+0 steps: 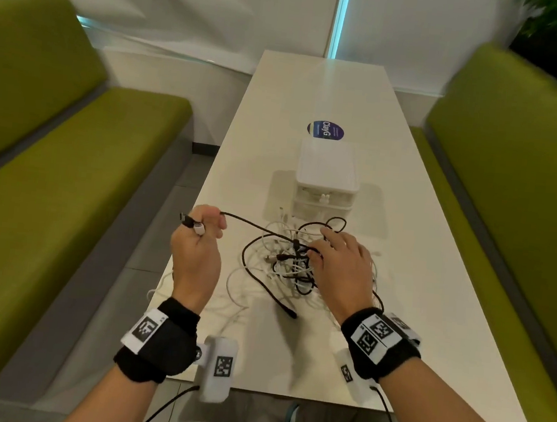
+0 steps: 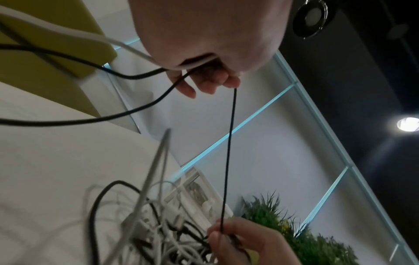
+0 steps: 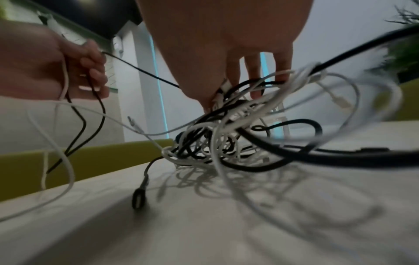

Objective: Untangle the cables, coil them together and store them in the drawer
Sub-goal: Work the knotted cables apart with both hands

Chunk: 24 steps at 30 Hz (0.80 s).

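Tangle of black and white cables (image 1: 285, 263) lies mid-frame on the white bench (image 1: 416, 294), just in front of the small white drawer unit (image 1: 325, 181), drawers closed. Left hand (image 1: 195, 253), lower left of centre, raised off the bench; fingers (image 1: 215, 225) curled and clamped on a black cable (image 1: 251, 224) and a white plug end. That cable runs taut to the tangle. Right hand (image 1: 339, 269) sits on the tangle, fingers dug in among the strands, pinching some. Green seats (image 1: 66, 188) flank both sides.

Glossy, smooth white table (image 1: 402, 265); translucent white plastic drawer unit (image 1: 326, 178); smooth rubbery black and white cables (image 1: 285, 263); matt green upholstered benches (image 1: 49, 186).
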### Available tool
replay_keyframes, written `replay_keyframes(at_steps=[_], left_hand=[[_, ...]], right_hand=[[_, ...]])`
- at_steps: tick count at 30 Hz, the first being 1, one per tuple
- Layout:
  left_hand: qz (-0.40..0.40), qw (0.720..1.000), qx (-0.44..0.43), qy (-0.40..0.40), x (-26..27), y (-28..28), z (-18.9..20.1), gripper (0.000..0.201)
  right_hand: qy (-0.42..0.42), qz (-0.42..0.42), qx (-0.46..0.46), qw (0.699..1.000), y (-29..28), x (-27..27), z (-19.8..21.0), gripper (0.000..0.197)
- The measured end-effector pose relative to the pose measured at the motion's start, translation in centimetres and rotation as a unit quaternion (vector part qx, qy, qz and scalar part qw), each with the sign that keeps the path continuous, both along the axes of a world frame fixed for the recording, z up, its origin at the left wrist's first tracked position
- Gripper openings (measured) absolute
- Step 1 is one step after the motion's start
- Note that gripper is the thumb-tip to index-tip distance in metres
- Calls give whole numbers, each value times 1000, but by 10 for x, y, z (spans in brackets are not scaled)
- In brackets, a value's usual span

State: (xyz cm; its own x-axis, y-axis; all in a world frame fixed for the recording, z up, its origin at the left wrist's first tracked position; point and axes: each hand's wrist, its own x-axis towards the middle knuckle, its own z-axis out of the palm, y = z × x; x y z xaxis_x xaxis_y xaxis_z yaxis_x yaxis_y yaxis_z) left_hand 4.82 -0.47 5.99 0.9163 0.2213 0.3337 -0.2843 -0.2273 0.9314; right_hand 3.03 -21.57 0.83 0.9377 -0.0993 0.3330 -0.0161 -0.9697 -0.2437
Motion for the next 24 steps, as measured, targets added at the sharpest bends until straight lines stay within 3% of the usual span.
replay_keyframes(at_steps=[5,9,12,14,15,17,19,22,24], left_hand=[[1,997,-35,-69,-1,-2,20,35],[33,995,-72,-59,-1,-1,16,35],[40,996,-44,64,10,9,5,38],[10,982,79,174,18,15,-2,33],[10,969,156,189,19,16,-4,29],[25,964,238,114,13,11,-5,30],[8,963,270,1,1,-5,1,42],[-64,923,365,-102,-14,-33,13,62],[-137,895,404,-126,-18,-48,15,70]], right_hand=[[3,-25,-42,999,2,6,12,11],[10,-28,-35,999,2,1,11,14],[32,-12,-9,999,-3,-4,6,15],[30,-13,35,999,-8,-7,5,13],[24,-12,45,999,-9,-7,6,12],[14,-6,40,999,-7,-6,8,12],[8,-3,35,999,-3,-6,10,14],[-10,1,9,1000,3,-7,14,13],[-33,-2,-18,999,7,-9,17,10]])
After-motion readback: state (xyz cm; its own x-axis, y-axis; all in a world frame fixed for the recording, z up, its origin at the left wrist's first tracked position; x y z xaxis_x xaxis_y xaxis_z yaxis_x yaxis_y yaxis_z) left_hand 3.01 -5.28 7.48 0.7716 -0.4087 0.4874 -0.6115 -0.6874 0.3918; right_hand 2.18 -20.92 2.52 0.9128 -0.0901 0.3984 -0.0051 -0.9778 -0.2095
